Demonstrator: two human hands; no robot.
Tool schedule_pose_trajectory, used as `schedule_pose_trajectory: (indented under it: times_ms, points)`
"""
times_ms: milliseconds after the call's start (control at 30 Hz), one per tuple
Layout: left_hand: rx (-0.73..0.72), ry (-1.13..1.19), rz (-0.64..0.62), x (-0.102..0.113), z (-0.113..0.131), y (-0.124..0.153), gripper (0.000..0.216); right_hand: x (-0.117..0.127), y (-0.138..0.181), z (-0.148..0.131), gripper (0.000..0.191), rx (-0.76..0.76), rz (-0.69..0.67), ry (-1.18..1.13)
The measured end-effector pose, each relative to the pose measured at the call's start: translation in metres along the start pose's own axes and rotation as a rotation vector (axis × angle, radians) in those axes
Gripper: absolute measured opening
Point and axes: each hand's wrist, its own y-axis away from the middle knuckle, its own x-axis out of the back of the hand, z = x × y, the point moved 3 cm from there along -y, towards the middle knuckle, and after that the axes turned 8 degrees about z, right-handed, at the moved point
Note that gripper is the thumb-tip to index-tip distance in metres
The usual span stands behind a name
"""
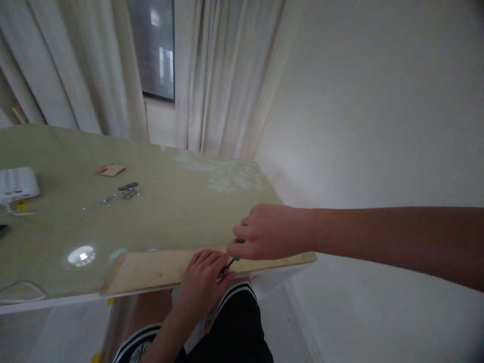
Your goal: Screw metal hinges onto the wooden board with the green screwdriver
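Note:
My right hand (270,232) is closed around the green handle of a screwdriver (231,261), whose shaft points down at the near edge of a pale wooden board (159,269). The board lies along the front edge of the glossy green table (170,201). My left hand (204,282) rests on the board right beside the screwdriver tip, fingers curled and pinched around a small metal part I cannot make out clearly. My legs in black shorts show below the table edge.
Several loose metal screws and brackets (126,191) lie mid-table, with a small wooden piece (110,170) behind them. A white device (17,184) sits at the left edge. Curtains and a window stand behind the table, a white wall to the right.

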Motion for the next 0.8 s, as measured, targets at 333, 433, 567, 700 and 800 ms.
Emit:
schedule_pose_trajectory:
  times_ms: [333, 433, 567, 700, 800]
  points:
    - [-0.012, -0.039, -0.016, 0.0, 0.001, 0.001, 0.021, -0.002, -0.008, 0.014, 0.042, -0.156, -0.102, -0.053]
    - [-0.015, -0.087, -0.002, -0.001, 0.003, 0.003, 0.025, 0.001, -0.008, 0.005, 0.028, 0.253, -0.023, 0.087]
    - [0.034, -0.073, -0.026, -0.001, 0.004, 0.002, 0.027, -0.003, -0.019, 0.008, 0.035, -0.032, -0.08, 0.0]
    - [0.06, -0.059, -0.028, 0.0, 0.004, -0.002, 0.022, -0.012, -0.022, 0.024, 0.059, -0.551, -0.222, -0.224]
    - [0.062, -0.054, -0.03, 0.0, 0.005, -0.002, 0.022, -0.009, -0.019, 0.026, 0.056, -0.366, -0.206, -0.191]
